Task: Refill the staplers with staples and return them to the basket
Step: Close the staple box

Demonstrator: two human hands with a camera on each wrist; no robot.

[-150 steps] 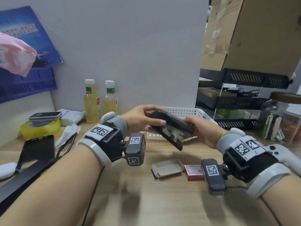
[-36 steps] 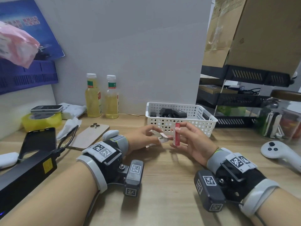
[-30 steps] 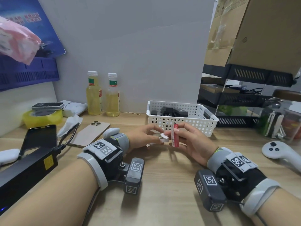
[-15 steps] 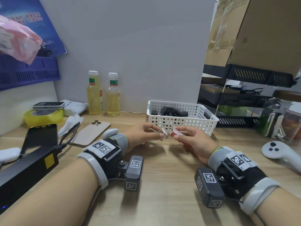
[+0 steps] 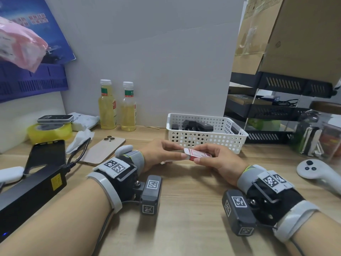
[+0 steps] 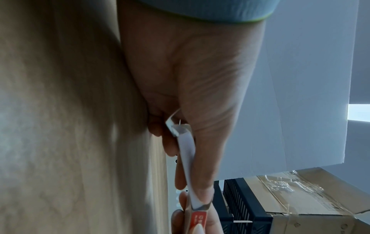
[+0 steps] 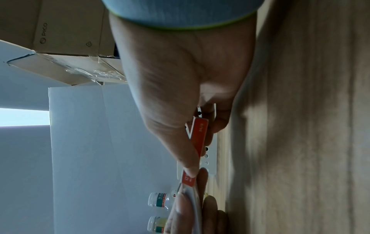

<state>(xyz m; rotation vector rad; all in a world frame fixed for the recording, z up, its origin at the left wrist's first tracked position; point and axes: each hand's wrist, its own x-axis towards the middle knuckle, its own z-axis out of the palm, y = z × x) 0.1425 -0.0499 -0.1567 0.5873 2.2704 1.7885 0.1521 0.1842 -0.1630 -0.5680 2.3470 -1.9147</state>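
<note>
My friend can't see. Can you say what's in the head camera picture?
Two hands, left hand and right hand, hold a small red staple box above a wooden desk. Behind stands a white basket with black staplers.

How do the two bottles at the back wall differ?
The left bottle stands taller than the right bottle and is filled higher. The left bottle's neck band looks green and red, the right bottle's mostly green. Both are clear, hold yellow liquid, have white caps, and stand upright side by side on the desk.
</note>
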